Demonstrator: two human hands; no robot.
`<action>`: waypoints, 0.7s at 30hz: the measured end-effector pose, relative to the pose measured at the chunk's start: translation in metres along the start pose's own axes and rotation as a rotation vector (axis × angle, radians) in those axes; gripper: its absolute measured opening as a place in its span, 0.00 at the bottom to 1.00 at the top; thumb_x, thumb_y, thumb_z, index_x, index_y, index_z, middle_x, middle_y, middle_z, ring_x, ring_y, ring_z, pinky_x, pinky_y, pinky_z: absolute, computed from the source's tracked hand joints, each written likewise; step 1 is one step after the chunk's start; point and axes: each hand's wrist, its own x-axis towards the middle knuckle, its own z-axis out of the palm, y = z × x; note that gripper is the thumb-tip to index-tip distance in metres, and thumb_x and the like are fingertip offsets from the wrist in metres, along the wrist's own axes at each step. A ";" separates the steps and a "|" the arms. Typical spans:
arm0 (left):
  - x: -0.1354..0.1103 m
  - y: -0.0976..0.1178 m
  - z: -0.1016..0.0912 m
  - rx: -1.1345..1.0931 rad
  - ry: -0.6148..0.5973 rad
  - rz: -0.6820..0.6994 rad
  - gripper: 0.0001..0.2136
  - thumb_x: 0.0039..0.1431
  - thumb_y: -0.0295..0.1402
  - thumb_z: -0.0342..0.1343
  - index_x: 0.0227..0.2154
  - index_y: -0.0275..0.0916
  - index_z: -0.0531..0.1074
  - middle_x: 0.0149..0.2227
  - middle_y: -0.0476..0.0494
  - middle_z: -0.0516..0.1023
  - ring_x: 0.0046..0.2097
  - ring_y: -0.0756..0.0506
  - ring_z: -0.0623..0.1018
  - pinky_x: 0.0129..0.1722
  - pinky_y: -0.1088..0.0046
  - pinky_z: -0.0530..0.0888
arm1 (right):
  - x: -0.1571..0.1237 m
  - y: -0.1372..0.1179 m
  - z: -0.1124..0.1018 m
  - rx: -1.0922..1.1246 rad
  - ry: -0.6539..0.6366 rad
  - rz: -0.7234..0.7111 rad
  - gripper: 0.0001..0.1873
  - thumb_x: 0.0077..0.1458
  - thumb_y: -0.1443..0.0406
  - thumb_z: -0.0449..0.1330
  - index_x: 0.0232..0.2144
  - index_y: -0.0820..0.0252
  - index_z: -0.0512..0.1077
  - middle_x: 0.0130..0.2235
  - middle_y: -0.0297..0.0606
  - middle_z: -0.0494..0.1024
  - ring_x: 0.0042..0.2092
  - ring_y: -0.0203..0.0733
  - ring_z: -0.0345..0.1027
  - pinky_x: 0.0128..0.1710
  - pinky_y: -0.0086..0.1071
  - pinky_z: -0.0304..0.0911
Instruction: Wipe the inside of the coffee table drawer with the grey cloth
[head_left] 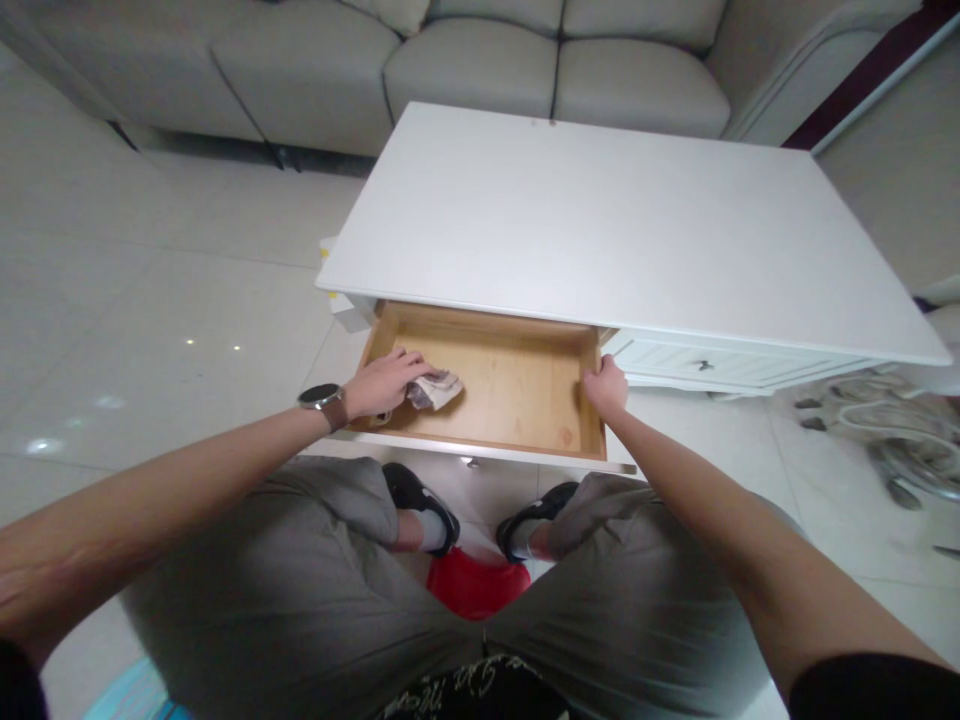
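Observation:
A wooden drawer (pixel 510 385) is pulled out from the white coffee table (pixel 600 220). Over its left part, my left hand (pixel 386 385) is closed on a crumpled cloth (pixel 436 390), pale with greyish-purple patches. The cloth bunches out past my fingertips, above the drawer's bottom. At the opposite side, my right hand (pixel 606 388) grips the drawer's right side wall, thumb on the inside and the other fingers mostly hidden outside. A watch (pixel 322 398) with a brown strap is on my left wrist.
Behind the table stands a grey sofa (pixel 480 70). A closed white drawer front (pixel 697 365) with a dark knob lies to the right. My legs flank a red object (pixel 478 585) between my shoes. Metal-legged furniture (pixel 900 440) stands at right; a white box (pixel 349 312) is left.

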 end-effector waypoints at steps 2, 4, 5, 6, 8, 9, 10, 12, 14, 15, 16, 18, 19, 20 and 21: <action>0.013 0.008 0.002 0.029 0.107 -0.051 0.26 0.60 0.24 0.46 0.61 0.42 0.66 0.53 0.37 0.71 0.53 0.39 0.68 0.55 0.62 0.67 | 0.000 0.000 0.001 -0.003 0.004 -0.005 0.15 0.60 0.61 0.54 0.47 0.58 0.69 0.41 0.47 0.78 0.40 0.49 0.72 0.39 0.36 0.62; 0.028 0.014 0.009 0.048 0.087 -0.068 0.27 0.61 0.26 0.48 0.63 0.42 0.63 0.56 0.36 0.69 0.56 0.38 0.68 0.57 0.59 0.67 | 0.001 0.000 0.001 -0.005 0.006 -0.011 0.15 0.60 0.60 0.54 0.47 0.58 0.69 0.41 0.46 0.78 0.40 0.49 0.72 0.39 0.36 0.62; 0.035 0.016 0.015 0.056 0.024 -0.077 0.28 0.60 0.28 0.51 0.64 0.43 0.62 0.58 0.35 0.67 0.57 0.36 0.68 0.58 0.57 0.67 | 0.001 0.000 0.001 -0.006 0.006 -0.011 0.15 0.60 0.60 0.54 0.48 0.58 0.69 0.42 0.47 0.78 0.40 0.49 0.72 0.39 0.36 0.62; 0.042 0.017 0.022 0.064 -0.060 -0.092 0.30 0.58 0.30 0.54 0.65 0.45 0.61 0.61 0.34 0.65 0.59 0.34 0.68 0.58 0.55 0.67 | 0.001 0.000 0.001 -0.006 0.004 -0.010 0.15 0.60 0.60 0.54 0.48 0.58 0.69 0.42 0.47 0.78 0.40 0.49 0.72 0.39 0.36 0.62; 0.057 0.020 0.039 0.078 -0.233 -0.151 0.41 0.52 0.35 0.63 0.69 0.48 0.55 0.68 0.32 0.56 0.63 0.27 0.64 0.58 0.48 0.67 | 0.001 -0.001 0.000 -0.008 -0.002 -0.004 0.15 0.60 0.60 0.54 0.48 0.58 0.69 0.42 0.47 0.78 0.41 0.49 0.72 0.40 0.36 0.62; 0.064 0.022 0.047 0.084 -0.294 -0.187 0.46 0.49 0.36 0.65 0.71 0.49 0.50 0.72 0.31 0.49 0.66 0.22 0.60 0.59 0.43 0.65 | 0.001 -0.001 0.000 -0.008 -0.006 0.000 0.15 0.60 0.60 0.54 0.48 0.58 0.69 0.42 0.47 0.78 0.41 0.49 0.72 0.40 0.36 0.63; 0.071 0.024 0.055 0.088 -0.329 -0.217 0.50 0.48 0.37 0.67 0.72 0.50 0.45 0.74 0.31 0.42 0.68 0.19 0.54 0.60 0.38 0.63 | 0.001 -0.001 -0.001 -0.008 -0.009 0.006 0.15 0.60 0.60 0.54 0.47 0.58 0.69 0.42 0.47 0.78 0.41 0.49 0.72 0.39 0.36 0.63; 0.085 0.028 0.067 0.085 -0.334 -0.249 0.51 0.51 0.37 0.64 0.73 0.50 0.39 0.75 0.33 0.33 0.71 0.16 0.42 0.62 0.31 0.55 | 0.000 -0.002 -0.001 -0.008 -0.013 0.017 0.14 0.60 0.60 0.54 0.46 0.57 0.69 0.41 0.46 0.78 0.41 0.49 0.72 0.39 0.36 0.63; 0.100 0.034 0.073 0.068 -0.307 -0.245 0.48 0.56 0.35 0.60 0.73 0.50 0.37 0.76 0.37 0.29 0.72 0.17 0.35 0.63 0.29 0.49 | 0.000 -0.002 -0.002 -0.012 -0.019 0.022 0.14 0.60 0.60 0.54 0.46 0.57 0.69 0.41 0.46 0.78 0.40 0.50 0.72 0.38 0.36 0.63; 0.108 0.038 0.076 0.056 -0.298 -0.240 0.47 0.56 0.34 0.59 0.73 0.51 0.37 0.76 0.38 0.29 0.72 0.18 0.33 0.63 0.28 0.47 | 0.001 -0.003 -0.002 -0.015 -0.023 0.023 0.14 0.60 0.60 0.54 0.46 0.57 0.69 0.41 0.46 0.78 0.40 0.49 0.72 0.38 0.36 0.63; 0.116 0.043 0.078 0.043 -0.295 -0.235 0.47 0.57 0.34 0.59 0.73 0.52 0.36 0.75 0.40 0.28 0.72 0.20 0.31 0.64 0.28 0.45 | 0.001 -0.003 -0.003 -0.020 -0.030 0.026 0.14 0.60 0.60 0.54 0.46 0.57 0.69 0.41 0.46 0.78 0.40 0.49 0.72 0.38 0.36 0.63; 0.136 0.057 0.082 0.009 -0.306 -0.226 0.48 0.56 0.35 0.60 0.73 0.53 0.36 0.75 0.42 0.27 0.72 0.21 0.29 0.63 0.26 0.41 | 0.002 -0.004 -0.003 -0.031 -0.044 0.035 0.14 0.60 0.60 0.54 0.46 0.57 0.69 0.41 0.46 0.78 0.40 0.49 0.72 0.39 0.36 0.62; 0.146 0.065 0.085 -0.014 -0.302 -0.217 0.49 0.55 0.36 0.61 0.73 0.54 0.36 0.75 0.42 0.27 0.72 0.21 0.28 0.63 0.25 0.39 | 0.002 -0.005 -0.003 -0.037 -0.049 0.039 0.14 0.60 0.60 0.54 0.46 0.58 0.68 0.41 0.46 0.78 0.40 0.49 0.72 0.39 0.36 0.62; 0.156 0.075 0.088 -0.040 -0.293 -0.208 0.49 0.54 0.39 0.62 0.73 0.53 0.36 0.75 0.41 0.27 0.71 0.20 0.27 0.62 0.25 0.37 | 0.003 -0.005 -0.004 -0.044 -0.051 0.039 0.14 0.60 0.60 0.54 0.46 0.58 0.68 0.41 0.46 0.78 0.40 0.49 0.72 0.39 0.36 0.63; 0.167 0.085 0.092 -0.064 -0.272 -0.203 0.50 0.53 0.42 0.63 0.73 0.52 0.36 0.75 0.40 0.27 0.71 0.19 0.27 0.62 0.24 0.35 | 0.003 -0.005 -0.004 -0.051 -0.053 0.035 0.14 0.60 0.61 0.54 0.46 0.58 0.68 0.41 0.47 0.78 0.40 0.50 0.72 0.39 0.37 0.63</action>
